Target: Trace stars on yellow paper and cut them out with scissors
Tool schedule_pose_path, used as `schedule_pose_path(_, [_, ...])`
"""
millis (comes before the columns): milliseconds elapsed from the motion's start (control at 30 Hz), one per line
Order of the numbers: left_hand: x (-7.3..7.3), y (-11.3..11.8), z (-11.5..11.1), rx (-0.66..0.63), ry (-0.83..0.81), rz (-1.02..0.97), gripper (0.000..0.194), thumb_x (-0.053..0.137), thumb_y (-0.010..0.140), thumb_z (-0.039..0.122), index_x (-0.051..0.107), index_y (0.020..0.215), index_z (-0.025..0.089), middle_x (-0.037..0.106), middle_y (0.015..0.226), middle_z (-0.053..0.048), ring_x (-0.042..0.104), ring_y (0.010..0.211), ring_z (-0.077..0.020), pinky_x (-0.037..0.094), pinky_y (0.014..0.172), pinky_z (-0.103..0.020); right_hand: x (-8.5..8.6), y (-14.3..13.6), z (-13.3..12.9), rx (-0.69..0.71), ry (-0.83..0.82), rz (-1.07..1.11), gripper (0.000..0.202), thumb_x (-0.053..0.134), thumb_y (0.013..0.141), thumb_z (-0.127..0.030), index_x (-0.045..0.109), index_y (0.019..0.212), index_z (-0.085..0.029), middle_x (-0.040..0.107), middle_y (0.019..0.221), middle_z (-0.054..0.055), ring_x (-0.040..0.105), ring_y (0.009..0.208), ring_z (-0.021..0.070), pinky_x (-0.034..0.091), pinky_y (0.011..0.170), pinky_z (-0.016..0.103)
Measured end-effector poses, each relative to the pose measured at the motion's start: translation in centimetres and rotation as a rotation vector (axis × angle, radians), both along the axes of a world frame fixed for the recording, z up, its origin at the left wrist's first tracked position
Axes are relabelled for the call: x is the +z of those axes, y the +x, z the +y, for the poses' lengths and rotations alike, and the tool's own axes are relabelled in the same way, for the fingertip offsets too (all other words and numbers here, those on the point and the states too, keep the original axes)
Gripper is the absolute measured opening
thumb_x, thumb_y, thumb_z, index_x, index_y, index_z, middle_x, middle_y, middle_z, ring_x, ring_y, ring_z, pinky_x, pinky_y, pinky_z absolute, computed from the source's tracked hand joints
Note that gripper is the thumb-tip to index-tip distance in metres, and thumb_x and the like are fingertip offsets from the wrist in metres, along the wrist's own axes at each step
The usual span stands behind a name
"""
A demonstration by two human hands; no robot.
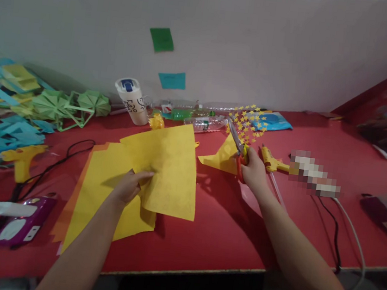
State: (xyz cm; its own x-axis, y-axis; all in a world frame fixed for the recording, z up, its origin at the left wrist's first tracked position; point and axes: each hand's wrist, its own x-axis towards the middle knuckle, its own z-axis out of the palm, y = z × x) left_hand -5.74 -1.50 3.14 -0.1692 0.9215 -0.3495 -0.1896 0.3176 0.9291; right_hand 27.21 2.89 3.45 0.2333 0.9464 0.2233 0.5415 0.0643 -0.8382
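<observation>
My left hand grips a yellow sheet by its left part, the thumb lying across its face. The sheet is lifted and slightly curled over a stack of yellow paper, with orange sheets showing along the stack's left edge. In my right hand is a pair of scissors with red and yellow handles, blades pointing up and to the left. A cut yellow piece lies beside the blades. Just beyond are several small yellow stars.
A yellow glue gun and a power strip lie to the right. Another glue gun and a purple box sit left, near loose cables. Plastic bottles, a white tumbler and green paper shapes line the back.
</observation>
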Motion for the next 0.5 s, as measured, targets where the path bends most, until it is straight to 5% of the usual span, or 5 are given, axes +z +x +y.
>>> schedule_pose_path(100, [0.4,1.0,-0.5,-0.084,-0.047,0.010,0.044,0.083,0.052,0.027,0.073,0.092,0.015,0.078,0.095,-0.010,0.073,0.094,-0.0286,0.059,0.086,-0.037,-0.3,-0.3,0.2,0.026,-0.051,0.094,0.032,0.070,0.063,-0.046,0.049,0.071,-0.023,0.054,0.064,-0.002,0.048,0.060,0.0167,0.033,0.055,0.027])
schedule_pose_path(267, [1.5,3.6,-0.3,-0.349,-0.131,0.079,0.039,0.078,0.066,0.039,0.072,0.097,0.016,0.078,0.098,-0.012,0.074,0.088,-0.0295,0.060,0.079,-0.040,-0.3,-2.6,-1.2,0.318,-0.272,0.586,0.051,0.062,0.067,-0.071,0.043,0.071,-0.024,0.037,0.049,-0.010,0.033,0.037,0.0084,0.029,0.039,0.024])
schedule_pose_path(500, [1.1,6.3,1.8,-0.362,-0.059,0.108,0.047,0.082,0.060,0.044,0.072,0.096,0.015,0.078,0.098,-0.013,0.070,0.105,-0.0322,0.055,0.091,-0.041,0.5,-2.2,-1.3,0.303,-0.204,0.508,0.041,0.077,0.057,-0.044,0.044,0.067,-0.023,0.041,0.054,-0.010,0.038,0.045,0.0081,0.030,0.043,0.023])
